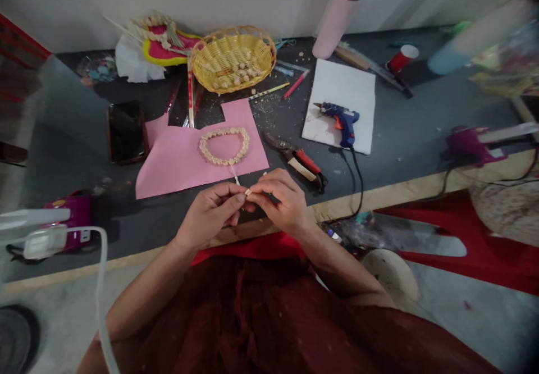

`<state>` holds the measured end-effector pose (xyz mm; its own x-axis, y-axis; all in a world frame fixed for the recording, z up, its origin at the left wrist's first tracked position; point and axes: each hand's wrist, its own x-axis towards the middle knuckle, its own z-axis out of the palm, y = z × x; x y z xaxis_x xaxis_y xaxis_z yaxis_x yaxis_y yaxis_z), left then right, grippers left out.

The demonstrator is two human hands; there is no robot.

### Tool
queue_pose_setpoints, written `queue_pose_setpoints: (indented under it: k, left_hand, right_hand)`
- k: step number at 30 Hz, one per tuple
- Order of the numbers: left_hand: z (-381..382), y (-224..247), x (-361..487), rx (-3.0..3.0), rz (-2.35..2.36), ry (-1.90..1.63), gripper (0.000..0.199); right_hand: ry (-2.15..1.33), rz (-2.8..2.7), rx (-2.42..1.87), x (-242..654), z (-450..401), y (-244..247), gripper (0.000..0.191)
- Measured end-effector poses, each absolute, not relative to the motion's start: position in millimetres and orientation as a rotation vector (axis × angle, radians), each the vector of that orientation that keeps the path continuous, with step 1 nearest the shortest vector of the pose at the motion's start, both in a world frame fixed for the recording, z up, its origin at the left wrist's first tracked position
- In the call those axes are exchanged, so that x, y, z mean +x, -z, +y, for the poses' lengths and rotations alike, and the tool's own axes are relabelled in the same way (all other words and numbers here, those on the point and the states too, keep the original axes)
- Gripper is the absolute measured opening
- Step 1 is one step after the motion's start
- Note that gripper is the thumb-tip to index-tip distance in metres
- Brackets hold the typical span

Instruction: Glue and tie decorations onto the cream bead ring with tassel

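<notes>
Pale piece (248, 192), possibly a bead, pinched by left hand (213, 211) and right hand (283, 199), near side of loop (219, 162); light, steady pressure advised

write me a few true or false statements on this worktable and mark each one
1. The left hand and right hand meet at a small pale piece. True.
2. The yellow basket holds pale bits. True.
3. The beaded loop is in the basket. False: the beaded loop lies on the pink sheet.
4. The glue gun rests on the white board. True.
5. The right hand grips the cutter. False: the cutter lies on the table.
</notes>
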<state>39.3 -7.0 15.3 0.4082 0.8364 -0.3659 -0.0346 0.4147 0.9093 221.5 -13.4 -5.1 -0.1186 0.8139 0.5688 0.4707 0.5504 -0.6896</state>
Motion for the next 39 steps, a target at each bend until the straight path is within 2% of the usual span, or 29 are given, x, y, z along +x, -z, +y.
queue_pose_setpoints:
  k: [10, 19, 22, 29, 34, 39]
  left_hand:
    - [-9, -17, 38, 0.996, 0.949, -0.669, 0.015]
    - [-10, -15, 35, 1.106, 1.006, -0.656, 0.017]
    - [-8, -14, 33, 1.203, 1.106, -0.663, 0.019]
    - [-4, -14, 20, 1.193, 1.208, -0.708, 0.021]
    - [-5, -12, 21, 1.169, 1.196, -0.667, 0.021]
    - [-2, -13, 20, 1.227, 1.186, -0.638, 0.021]
  right_hand:
    - [-0.360, -1.765, -0.905, 225, -12, 8, 0.005]
    - [-0.371, -1.800, -0.940, 223, -12, 10, 0.007]
    - [-0.296, -1.890, -1.052, 227, -8, 11, 0.011]
    - [0.023, -2.261, -1.622, 249, 17, 11, 0.025]
    - [0.016, -2.412, -1.686, 251, 21, 11, 0.023]
    - [0.003, -2.200, -1.688, 276, 13, 4, 0.023]
